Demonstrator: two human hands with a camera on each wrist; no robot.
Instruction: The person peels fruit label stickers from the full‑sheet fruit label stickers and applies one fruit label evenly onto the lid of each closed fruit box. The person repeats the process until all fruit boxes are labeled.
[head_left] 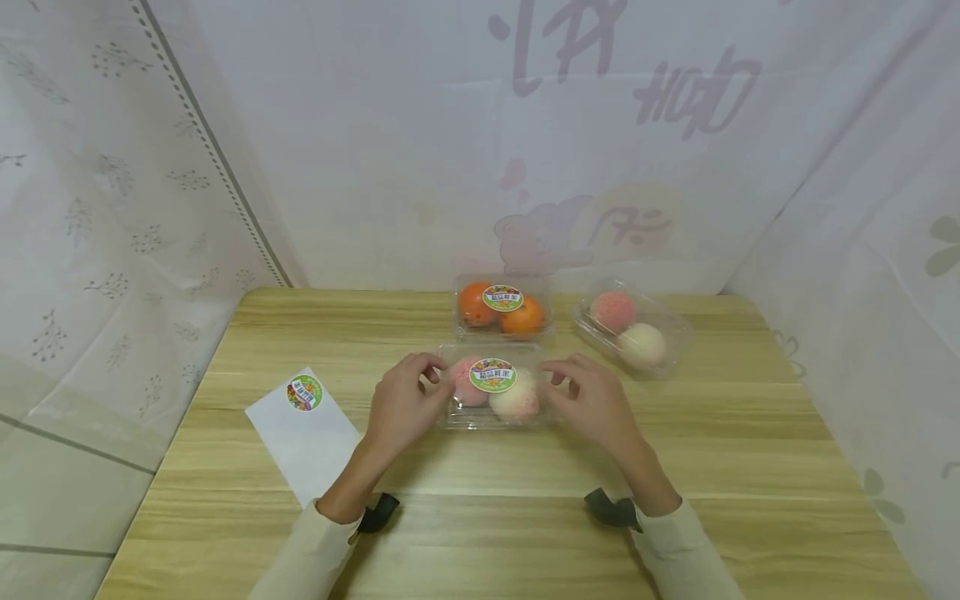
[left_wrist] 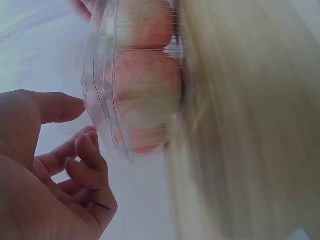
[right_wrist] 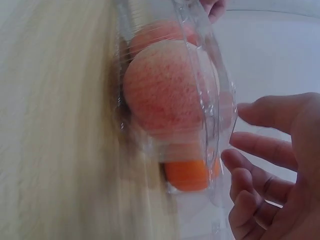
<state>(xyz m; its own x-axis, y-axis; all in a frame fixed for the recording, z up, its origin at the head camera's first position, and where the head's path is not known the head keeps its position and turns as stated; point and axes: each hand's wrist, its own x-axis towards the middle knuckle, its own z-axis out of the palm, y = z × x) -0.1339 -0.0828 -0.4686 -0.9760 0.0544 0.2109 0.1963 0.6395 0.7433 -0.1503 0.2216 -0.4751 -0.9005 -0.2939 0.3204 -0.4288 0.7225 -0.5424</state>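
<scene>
Flanking a clear plastic box (head_left: 495,423), your left hand (head_left: 402,404) and right hand (head_left: 596,404) have their fingers at its opposite ends, thumb and forefinger a little apart and the rest curled; you can see tips at the edge, but whether they pinch it cannot be told. Between your fingers, the box contains a pink fruit (head_left: 467,390) and a paler fruit (head_left: 517,404) beneath a round label (head_left: 492,376). Just beyond your fingers on the worktop (head_left: 480,542) is a second box (head_left: 542,327) with two orange fruits (head_left: 522,317); beyond and right of your right fingers, a third box (head_left: 671,329) carries another pink and pale pair. Left of your left fingers, and nearer you, lies a white sheet (head_left: 322,446) bearing another round label (head_left: 304,392), partly hidden by your forearm.
</scene>
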